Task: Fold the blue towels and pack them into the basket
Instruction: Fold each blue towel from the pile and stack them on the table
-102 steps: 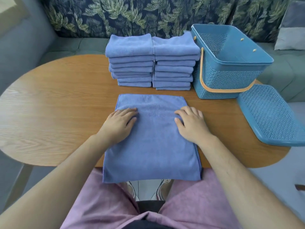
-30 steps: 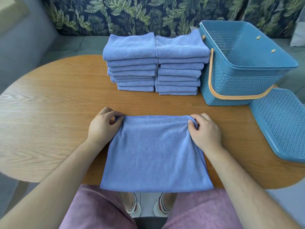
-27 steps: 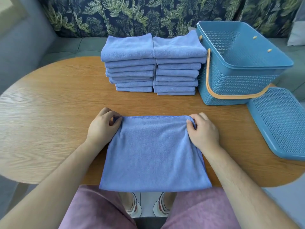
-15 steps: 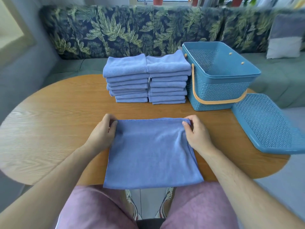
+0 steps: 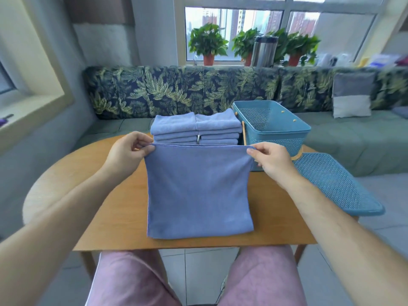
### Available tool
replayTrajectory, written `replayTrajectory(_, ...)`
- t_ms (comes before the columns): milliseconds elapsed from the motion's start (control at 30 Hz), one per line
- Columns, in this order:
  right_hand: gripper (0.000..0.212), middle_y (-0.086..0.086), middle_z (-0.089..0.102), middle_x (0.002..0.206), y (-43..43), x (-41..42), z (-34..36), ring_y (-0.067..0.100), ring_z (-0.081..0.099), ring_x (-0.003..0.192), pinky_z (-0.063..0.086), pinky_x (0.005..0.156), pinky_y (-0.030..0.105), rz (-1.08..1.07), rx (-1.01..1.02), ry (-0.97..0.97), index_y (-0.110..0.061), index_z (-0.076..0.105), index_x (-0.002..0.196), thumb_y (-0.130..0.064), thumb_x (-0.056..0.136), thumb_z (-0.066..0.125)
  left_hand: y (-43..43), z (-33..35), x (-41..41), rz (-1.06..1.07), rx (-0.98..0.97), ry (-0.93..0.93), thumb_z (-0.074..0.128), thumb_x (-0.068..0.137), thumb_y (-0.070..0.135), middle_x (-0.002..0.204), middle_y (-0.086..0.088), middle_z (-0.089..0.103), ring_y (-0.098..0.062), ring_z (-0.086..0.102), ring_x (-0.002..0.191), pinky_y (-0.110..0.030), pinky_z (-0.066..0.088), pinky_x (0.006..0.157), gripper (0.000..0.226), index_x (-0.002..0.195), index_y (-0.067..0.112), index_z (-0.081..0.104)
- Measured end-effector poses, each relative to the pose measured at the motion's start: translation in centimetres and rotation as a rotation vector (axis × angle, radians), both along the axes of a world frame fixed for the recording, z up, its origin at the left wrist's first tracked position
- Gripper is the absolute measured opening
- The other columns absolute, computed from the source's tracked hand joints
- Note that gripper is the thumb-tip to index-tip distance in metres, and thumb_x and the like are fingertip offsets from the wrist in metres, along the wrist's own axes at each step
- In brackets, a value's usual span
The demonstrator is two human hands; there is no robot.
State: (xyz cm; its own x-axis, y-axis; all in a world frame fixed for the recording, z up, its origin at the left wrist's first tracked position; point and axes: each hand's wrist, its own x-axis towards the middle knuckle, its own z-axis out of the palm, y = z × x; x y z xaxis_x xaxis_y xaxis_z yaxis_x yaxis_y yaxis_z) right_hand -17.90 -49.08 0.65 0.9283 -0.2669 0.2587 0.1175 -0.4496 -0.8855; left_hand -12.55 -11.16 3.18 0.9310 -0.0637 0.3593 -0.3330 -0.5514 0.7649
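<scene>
A blue towel [image 5: 198, 191] hangs in the air above the wooden table [image 5: 110, 204], folded double, its lower edge near the table's front. My left hand [image 5: 127, 152] pinches its top left corner and my right hand [image 5: 270, 157] pinches its top right corner. Behind the towel stand two stacks of folded blue towels [image 5: 196, 128], partly hidden by it. To their right is the blue basket [image 5: 276, 133] with an orange handle, nothing visible inside it.
The basket's blue perforated lid [image 5: 335, 184] lies at the table's right edge, overhanging it. A leaf-patterned sofa [image 5: 176, 89] runs behind the table. Potted plants [image 5: 207, 43] stand on the windowsill. My pink-clad legs are under the table's front edge.
Both hands lifted the towel's far edge off the table, so it now hangs upright. The camera tilted up, bringing the window and plants into view.
</scene>
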Motion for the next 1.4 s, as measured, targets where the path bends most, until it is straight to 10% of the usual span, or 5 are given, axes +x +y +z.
replayTrajectory(300, 0.018, -0.001, 0.076, 0.096, 1.0, -6.5, 10.8, 0.008, 0.068, 0.089, 0.052, 0.083, 0.02, 0.124, -0.083, -0.049, -0.022, 0.075, 0.1, -0.01, 0.087, 0.078, 2.6, 8.4, -5.9, -0.032, -0.006, -0.111, 0.076, 0.088, 0.017, 0.083, 0.017, 0.073, -0.005, 0.064, 0.076, -0.014, 0.05, 0.076, 0.015, 0.095, 0.03, 0.075)
replayTrajectory(633, 0.006, -0.008, 0.07, 0.067, 1.9, -10.1, 18.1, 0.002, 0.057, 0.055, 0.04, 0.051, 0.011, 0.16, -0.221, -0.065, -0.018, 0.077, 0.089, -0.013, 0.087, 0.079, 4.4, 13.7, -8.9, 0.009, 0.034, -0.144, 0.078, 0.087, 0.025, 0.083, 0.009, 0.074, -0.011, 0.065, 0.079, -0.028, 0.049, 0.076, 0.005, 0.083, 0.025, 0.075)
replayTrajectory(900, 0.009, 0.023, 0.074, 0.096, 3.9, -4.8, 13.2, 0.025, 0.075, 0.079, 0.057, 0.055, 0.021, 0.06, -0.107, 0.056, 0.002, 0.069, 0.102, 0.001, 0.093, 0.068, 3.3, 9.8, -4.0, 0.048, 0.054, -0.017, 0.073, 0.091, 0.016, 0.062, -0.008, 0.07, -0.013, 0.059, 0.051, -0.031, 0.051, 0.061, 0.007, 0.084, 0.018, 0.071)
replayTrajectory(1067, 0.004, 0.001, 0.075, 0.082, 4.3, -1.5, 10.9, 0.016, 0.074, 0.078, 0.061, 0.078, 0.035, -0.061, -0.164, -0.083, -0.015, 0.073, 0.093, -0.012, 0.09, 0.071, 2.7, 8.8, -1.9, 0.041, -0.102, -0.006, 0.069, 0.094, 0.01, 0.081, -0.013, 0.075, -0.021, 0.074, 0.074, -0.039, 0.062, 0.078, 0.003, 0.092, 0.009, 0.069)
replayTrajectory(1400, 0.006, -0.01, 0.072, 0.082, 4.7, -4.8, 4.8, 0.008, 0.066, 0.082, 0.049, 0.072, 0.024, -0.16, -0.292, -0.039, -0.025, 0.071, 0.083, -0.021, 0.082, 0.067, 2.6, 2.2, -4.1, 0.042, 0.057, -0.01, 0.071, 0.093, 0.023, 0.098, 0.005, 0.063, -0.007, 0.058, 0.081, -0.023, 0.043, 0.067, 0.005, 0.089, 0.022, 0.068)
